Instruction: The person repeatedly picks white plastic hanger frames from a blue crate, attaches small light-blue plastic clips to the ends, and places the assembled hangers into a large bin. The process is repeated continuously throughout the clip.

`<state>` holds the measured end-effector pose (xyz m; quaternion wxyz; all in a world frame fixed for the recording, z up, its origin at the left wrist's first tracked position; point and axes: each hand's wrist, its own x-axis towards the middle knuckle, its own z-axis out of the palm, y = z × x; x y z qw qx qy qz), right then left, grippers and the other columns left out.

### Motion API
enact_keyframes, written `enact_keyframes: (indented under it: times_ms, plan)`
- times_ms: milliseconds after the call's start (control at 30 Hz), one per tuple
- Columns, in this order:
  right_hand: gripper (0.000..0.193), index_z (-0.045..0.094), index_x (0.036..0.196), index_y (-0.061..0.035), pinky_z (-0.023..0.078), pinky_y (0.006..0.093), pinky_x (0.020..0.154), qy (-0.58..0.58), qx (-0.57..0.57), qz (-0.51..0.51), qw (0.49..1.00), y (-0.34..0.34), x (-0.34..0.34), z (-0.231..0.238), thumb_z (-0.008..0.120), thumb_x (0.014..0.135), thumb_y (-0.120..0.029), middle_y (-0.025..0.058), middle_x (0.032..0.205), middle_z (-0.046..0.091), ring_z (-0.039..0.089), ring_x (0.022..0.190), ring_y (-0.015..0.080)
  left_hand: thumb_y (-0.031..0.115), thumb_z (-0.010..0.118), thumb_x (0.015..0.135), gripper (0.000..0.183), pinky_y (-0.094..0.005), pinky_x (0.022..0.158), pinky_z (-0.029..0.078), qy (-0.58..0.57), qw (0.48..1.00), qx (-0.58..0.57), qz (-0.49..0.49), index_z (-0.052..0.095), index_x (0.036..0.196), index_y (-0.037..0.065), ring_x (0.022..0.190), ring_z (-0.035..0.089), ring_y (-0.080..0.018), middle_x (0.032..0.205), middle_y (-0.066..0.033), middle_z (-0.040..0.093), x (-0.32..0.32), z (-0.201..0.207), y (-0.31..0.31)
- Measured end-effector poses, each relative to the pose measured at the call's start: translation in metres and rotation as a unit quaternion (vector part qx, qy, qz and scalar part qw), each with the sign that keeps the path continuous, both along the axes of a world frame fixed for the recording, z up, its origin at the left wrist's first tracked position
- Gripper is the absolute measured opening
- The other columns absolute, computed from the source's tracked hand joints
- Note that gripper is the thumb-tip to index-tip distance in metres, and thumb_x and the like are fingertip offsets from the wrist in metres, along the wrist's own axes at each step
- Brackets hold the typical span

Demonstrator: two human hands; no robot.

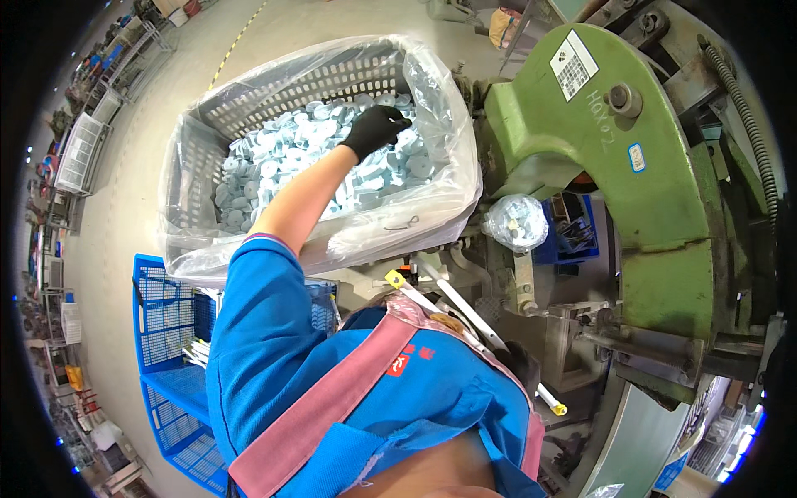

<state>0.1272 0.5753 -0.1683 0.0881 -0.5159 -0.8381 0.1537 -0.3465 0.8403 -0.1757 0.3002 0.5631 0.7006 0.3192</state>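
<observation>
My left hand (378,131), in a black glove, reaches over a heap of small pale blue-grey plastic parts (286,149), some with round flat heads. Its fingers are curled together, and whatever lies between them is too small to make out. The heap fills a large crate (249,106) lined with clear plastic film. Close to my body, my right hand (521,365), dark-gloved and partly covered by my clothing, is closed around white tubes (469,311). Yellow end pieces (394,279) show on the tubes.
A big green machine (564,124) with a curved frame stands at the right. Beside it hangs a clear bag (515,222) of small parts, near a blue bin (577,228). Blue mesh crates (170,332) stand at the lower left; racks (83,149) line the far left.
</observation>
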Motion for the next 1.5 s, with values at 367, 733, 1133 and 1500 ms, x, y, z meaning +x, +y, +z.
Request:
enact_keyframes:
  times_ms: [367, 733, 1133, 1500]
  plan:
    - [0.021, 0.068, 0.094, -0.0118, 0.05, 0.0424, 0.064, 0.052, -0.176, -0.156, 0.97, 0.0, -0.001, 0.008, 0.065, 0.079, -0.026, 0.0109, 0.085, 0.065, 0.065, 0.078, 0.0322, 0.026, 0.062, 0.079, 0.016, -0.0426, 0.073, 0.05, 0.27, 0.958, 0.055, -0.08, 0.066, 0.084, 0.011, 0.085, 0.062, -0.0344, 0.09, -0.0146, 0.063, 0.023, -0.026, 0.0]
    - [0.015, 0.069, 0.087, -0.0144, 0.049, 0.0409, 0.059, 0.058, 0.061, 0.188, 0.979, 0.047, 0.052, 0.012, 0.069, 0.074, -0.021, 0.0072, 0.093, 0.065, 0.063, 0.072, 0.0288, 0.009, 0.067, 0.086, 0.02, -0.0165, 0.052, 0.038, -0.24, 0.95, 0.175, -0.095, 0.064, 0.106, 0.007, 0.057, 0.048, -0.0001, 0.078, 0.0039, 0.062, 0.126, 0.112, -0.123]
    - [0.022, 0.066, 0.098, -0.0181, 0.049, 0.0374, 0.066, -0.043, 0.1, 0.318, 0.942, 0.068, 0.165, 0.014, 0.059, 0.077, -0.021, 0.0069, 0.092, 0.058, 0.06, 0.085, 0.0249, 0.027, 0.072, 0.081, 0.039, -0.0338, 0.078, 0.049, -0.125, 0.949, 0.265, -0.12, 0.062, 0.11, 0.004, 0.084, 0.064, -0.021, 0.096, -0.0113, 0.067, 0.343, 0.045, -0.191]
    - [0.025, 0.066, 0.101, -0.0174, 0.049, 0.0391, 0.067, -0.049, 0.044, 0.33, 0.942, 0.067, 0.222, 0.004, 0.059, 0.077, -0.021, 0.0104, 0.095, 0.059, 0.06, 0.086, 0.0273, 0.023, 0.07, 0.08, 0.03, -0.0376, 0.08, 0.052, 0.054, 0.971, 0.189, -0.133, 0.066, 0.108, 0.011, 0.091, 0.065, -0.0317, 0.099, -0.0133, 0.067, 0.382, 0.002, -0.194]
